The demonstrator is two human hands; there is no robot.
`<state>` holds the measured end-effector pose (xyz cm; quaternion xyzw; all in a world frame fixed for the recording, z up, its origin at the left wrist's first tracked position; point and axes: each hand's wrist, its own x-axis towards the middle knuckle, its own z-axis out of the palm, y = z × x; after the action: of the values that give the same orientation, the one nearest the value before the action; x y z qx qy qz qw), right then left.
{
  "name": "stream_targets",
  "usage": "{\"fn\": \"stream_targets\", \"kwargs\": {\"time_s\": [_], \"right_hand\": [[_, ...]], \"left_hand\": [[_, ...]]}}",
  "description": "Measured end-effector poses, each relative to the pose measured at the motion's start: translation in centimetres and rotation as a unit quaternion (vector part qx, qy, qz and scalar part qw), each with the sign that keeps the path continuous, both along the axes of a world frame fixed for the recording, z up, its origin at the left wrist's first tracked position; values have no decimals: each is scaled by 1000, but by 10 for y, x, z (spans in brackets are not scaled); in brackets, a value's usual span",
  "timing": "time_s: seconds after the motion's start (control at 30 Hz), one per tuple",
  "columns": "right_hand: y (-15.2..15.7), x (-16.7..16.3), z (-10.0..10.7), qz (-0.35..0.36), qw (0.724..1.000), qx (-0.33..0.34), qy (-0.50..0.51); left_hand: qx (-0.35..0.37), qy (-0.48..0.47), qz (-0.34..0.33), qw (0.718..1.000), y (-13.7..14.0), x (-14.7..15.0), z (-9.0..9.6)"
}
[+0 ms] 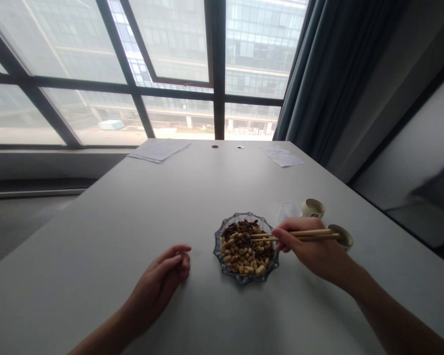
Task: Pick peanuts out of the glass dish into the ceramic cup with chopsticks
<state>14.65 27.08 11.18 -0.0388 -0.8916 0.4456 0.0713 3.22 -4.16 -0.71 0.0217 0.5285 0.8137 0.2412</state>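
A scalloped glass bowl [219, 252] stands on the white table, filled with peanuts [246, 256] and dark seeds [244, 228]. My right hand [305, 241] is closed around a pair of wooden chopsticks [318, 234], held nearly level over the bowl's right rim. Their tips reach among the nuts near the bowl's middle. Left of the bowl, my left hand [170, 268] rests by the tabletop without touching the bowl. Its index finger reaches forward, the other fingers curl loosely, and nothing is held.
Behind my right hand are a clear plastic dish [289, 211] and a small cup [313, 208]; a second cup [342, 236] is partly hidden by the hand. Papers [159, 150] and further sheets [284, 156] lie at the table's far end, before windows and a dark curtain [314, 84].
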Motion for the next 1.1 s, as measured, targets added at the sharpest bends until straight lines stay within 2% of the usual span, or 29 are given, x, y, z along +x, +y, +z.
{"fn": "stream_targets", "kwargs": {"time_s": [0.2, 0.57, 0.73, 0.83, 0.93, 1.0, 1.1], "right_hand": [[-1, -7, -9, 20, 1000, -17, -2], [-2, -7, -17, -23, 1000, -11, 11], [0, -1, -6, -55, 997, -42, 25], [6, 12, 9, -114, 988, -72, 76], [21, 32, 20, -214, 960, -79, 161], [37, 48, 18, -286, 933, -72, 208], [65, 74, 4, -377, 891, -81, 240]], "left_hand": [[7, -4, -8, 1000, -1, 0, -1], [-4, -2, 5, 1000, 2, 2, 4], [-9, 0, 11, 1000, 2, 3, 6], [0, 2, 0, 1000, 1, 2, 4], [4, 5, 1, 1000, 2, 2, 4], [-5, 5, 9, 1000, 3, 3, 6], [-14, 0, 10, 1000, 4, 3, 9]]}}
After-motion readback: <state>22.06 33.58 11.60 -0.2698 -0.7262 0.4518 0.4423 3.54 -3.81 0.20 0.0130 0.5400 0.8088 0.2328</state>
